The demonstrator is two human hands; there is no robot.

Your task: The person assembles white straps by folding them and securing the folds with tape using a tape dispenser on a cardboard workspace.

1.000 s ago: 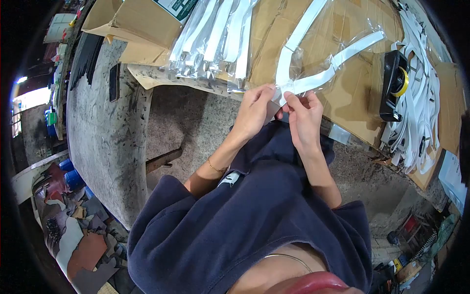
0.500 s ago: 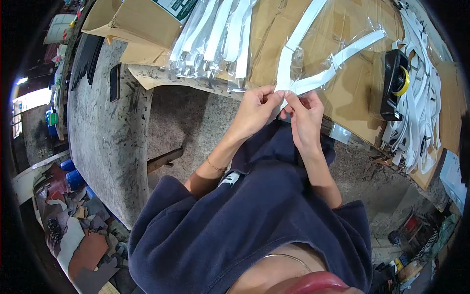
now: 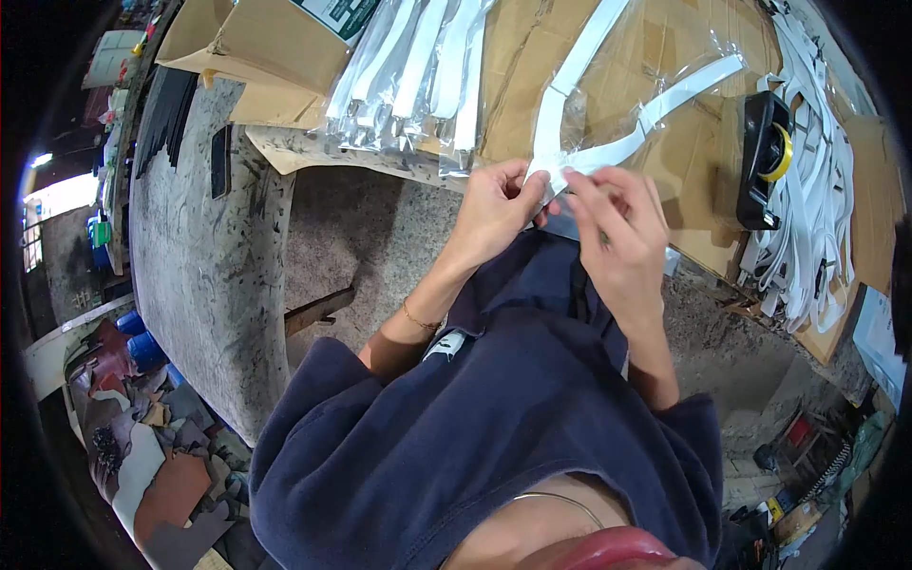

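A white strap (image 3: 562, 104) bends into a V on the cardboard, with clear plastic film (image 3: 684, 76) around its arms. At the point of the V, my left hand (image 3: 496, 207) pinches the strap between thumb and fingers. My right hand (image 3: 627, 228) is just to the right, its fingers bent and bunched at the strap's edge; what lies between its fingertips is too small to make out. Clear plastic shows below the two hands.
Bagged white straps (image 3: 418, 85) lie to the left on the cardboard sheet (image 3: 518, 57). A black tape dispenser (image 3: 757, 166) with yellow-cored tape stands right, beside a heap of white straps (image 3: 807, 209). A phone (image 3: 220, 161) rests on the grey surface (image 3: 204, 247); an open carton (image 3: 275, 47) sits behind.
My right hand has shifted right and turned, its fingers lifting from their pinch close beside the left thumb. My left hand keeps its hold on the strap, almost unmoved.
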